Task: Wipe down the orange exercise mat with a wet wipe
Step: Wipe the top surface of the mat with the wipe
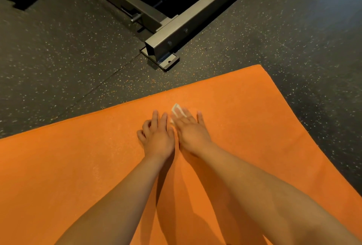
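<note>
Pressing limp, light wipe [176,108] under flat right hand [191,131] toward mat [244,107] 12 o'clock edge, with left hand [158,137] flat, empty. Likely bunches: press broadly.

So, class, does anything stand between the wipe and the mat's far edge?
Nothing visible does. The right hand presses the wipe flat on the mat, and the orange surface ahead runs bare to its edge. The metal frame stands on the floor beyond it; the left hand rests alongside.

place: gym | speckled rubber floor [58,52] | steel machine frame [188,19]
</note>
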`<state>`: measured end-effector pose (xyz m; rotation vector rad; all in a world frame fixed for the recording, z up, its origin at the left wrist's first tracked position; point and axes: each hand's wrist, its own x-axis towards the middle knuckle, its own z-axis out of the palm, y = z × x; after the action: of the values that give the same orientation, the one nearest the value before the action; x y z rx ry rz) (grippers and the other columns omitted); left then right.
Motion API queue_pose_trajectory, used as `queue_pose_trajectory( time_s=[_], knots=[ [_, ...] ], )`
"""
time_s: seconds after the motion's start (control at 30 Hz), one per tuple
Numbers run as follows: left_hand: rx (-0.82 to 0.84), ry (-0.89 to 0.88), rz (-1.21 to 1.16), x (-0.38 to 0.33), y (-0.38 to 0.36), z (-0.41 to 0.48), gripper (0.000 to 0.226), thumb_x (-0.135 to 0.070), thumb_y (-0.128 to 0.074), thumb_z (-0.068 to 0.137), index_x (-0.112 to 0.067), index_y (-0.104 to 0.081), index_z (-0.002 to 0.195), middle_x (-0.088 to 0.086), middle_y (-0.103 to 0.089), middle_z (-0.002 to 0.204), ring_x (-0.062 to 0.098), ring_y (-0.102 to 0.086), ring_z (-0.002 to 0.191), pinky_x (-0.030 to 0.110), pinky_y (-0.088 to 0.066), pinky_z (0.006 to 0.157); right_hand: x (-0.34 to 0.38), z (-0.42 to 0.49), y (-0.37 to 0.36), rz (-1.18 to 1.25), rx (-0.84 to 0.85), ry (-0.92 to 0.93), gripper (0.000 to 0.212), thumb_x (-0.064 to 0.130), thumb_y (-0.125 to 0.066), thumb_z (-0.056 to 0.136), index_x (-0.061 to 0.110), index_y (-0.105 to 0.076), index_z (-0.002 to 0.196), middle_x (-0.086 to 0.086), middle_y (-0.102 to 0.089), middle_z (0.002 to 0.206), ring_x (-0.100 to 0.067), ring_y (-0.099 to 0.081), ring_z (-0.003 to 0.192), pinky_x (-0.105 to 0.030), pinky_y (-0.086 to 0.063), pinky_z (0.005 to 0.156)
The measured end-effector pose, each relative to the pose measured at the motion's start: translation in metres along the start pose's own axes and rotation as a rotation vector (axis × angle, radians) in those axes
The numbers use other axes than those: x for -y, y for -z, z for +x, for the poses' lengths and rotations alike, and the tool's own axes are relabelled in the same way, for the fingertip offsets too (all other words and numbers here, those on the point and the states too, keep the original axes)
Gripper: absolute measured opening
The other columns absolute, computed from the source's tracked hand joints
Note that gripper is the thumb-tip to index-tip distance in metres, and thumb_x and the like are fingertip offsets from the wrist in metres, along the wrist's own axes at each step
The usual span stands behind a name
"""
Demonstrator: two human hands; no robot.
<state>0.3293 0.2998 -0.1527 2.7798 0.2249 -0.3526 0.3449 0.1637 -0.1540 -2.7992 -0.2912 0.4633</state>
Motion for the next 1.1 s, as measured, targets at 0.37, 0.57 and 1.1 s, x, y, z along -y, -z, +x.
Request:
queue_pose_trajectory(
  time_s=[0.37, 0.57, 1.1],
  knots=[
    [0.053, 0.052, -0.077, 0.000, -0.006, 0.011, 0.056, -0.052, -0.031, 0.100, -0.054, -0.013, 0.153, -0.019, 0.009, 0.165, 0.021, -0.015, 0.134, 0.045, -0.009, 0.109, -0.009, 0.035, 0.008, -0.003, -0.018, 0.031, 0.063, 0.024, -0.036, 0.106, 0.029, -0.008, 0.162, 0.009, 0.010, 0.169, -0.012, 0.012, 0.155, -0.056, 0.007, 0.123],
    [0.042, 0.040, -0.051, 0.002, -0.012, 0.015, 0.059, -0.051, -0.030, 0.100, -0.053, -0.006, 0.154, -0.019, 0.016, 0.165, 0.022, -0.015, 0.134, 0.047, -0.010, 0.110, 0.006, 0.068, 0.014, 0.133, -0.077, -0.189, 0.071, 0.014, -0.036, 0.102, 0.022, 0.000, 0.162, 0.004, 0.019, 0.168, -0.015, 0.018, 0.154, -0.055, 0.008, 0.123],
    [-0.031, -0.064, -0.224, 0.026, -0.021, -0.025, 0.064, -0.035, -0.025, 0.098, -0.014, -0.023, 0.159, 0.004, -0.020, 0.166, 0.026, -0.017, 0.152, 0.043, -0.008, 0.124, 0.032, -0.003, -0.014, 0.167, 0.082, 0.128, 0.057, 0.030, -0.030, 0.106, 0.033, -0.015, 0.161, 0.014, 0.002, 0.169, -0.003, 0.006, 0.154, -0.050, 0.008, 0.122]
  ],
)
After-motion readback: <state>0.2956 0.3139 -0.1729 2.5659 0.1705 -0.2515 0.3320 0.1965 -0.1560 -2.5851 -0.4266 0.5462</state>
